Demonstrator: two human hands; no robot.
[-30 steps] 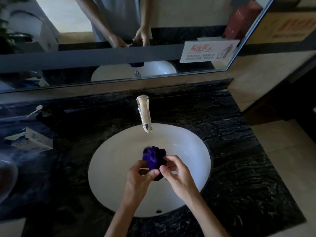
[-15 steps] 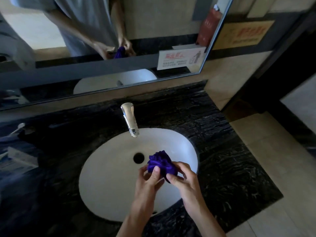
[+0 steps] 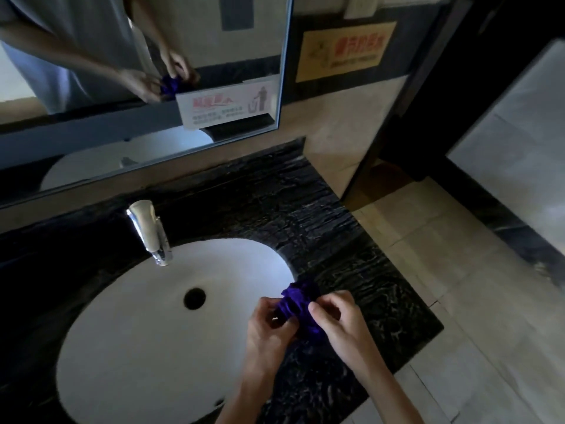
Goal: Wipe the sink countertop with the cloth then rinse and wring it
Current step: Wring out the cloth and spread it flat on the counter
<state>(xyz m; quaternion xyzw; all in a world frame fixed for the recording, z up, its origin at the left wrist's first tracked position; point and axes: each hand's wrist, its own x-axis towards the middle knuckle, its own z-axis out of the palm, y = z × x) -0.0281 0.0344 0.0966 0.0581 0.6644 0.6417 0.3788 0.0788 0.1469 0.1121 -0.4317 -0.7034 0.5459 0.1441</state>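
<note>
Both hands bunching the purple cloth at the basin's right rim.

Left hand point(image 3: 269, 327) and right hand point(image 3: 334, 316) each have fingers curled round the cloth point(image 3: 298, 301), which is wadded into a tight ball between them, over the edge where the white sink point(image 3: 128, 347) meets the black counter point(image 3: 351, 270). Faucet point(image 3: 149, 232) sits at the back of the sink; no water visible from the spout. Looks like the wring step, or a regrip right after it; can't tell if the cloth is wet. Next move likely needs opposite twists from the two hands, with the ball shifted back over the sink so drips land inside, not on the counter.
</note>
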